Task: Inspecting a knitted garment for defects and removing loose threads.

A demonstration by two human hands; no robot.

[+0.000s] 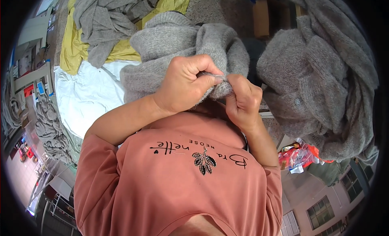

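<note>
A fuzzy grey knit sweater (170, 43) lies bunched up in front of my chest, its folds spreading away from me. My left hand (188, 80) pinches an edge of the knit between thumb and forefinger. Close beside it, my right hand (244, 96) is closed on the same edge, with its fingers curled. A short stretch of the fabric runs between the two pinches. Whether a needle or thread is also between the fingertips is too small to make out.
More grey knitwear (109, 23) lies on yellow sheeting (71, 53) at the far left. White sheeting (87, 94) spreads left of my arm. A big heap of grey knits (308, 82) rises at the right, near a cardboard box (261, 19) and a red plastic bag (300, 155).
</note>
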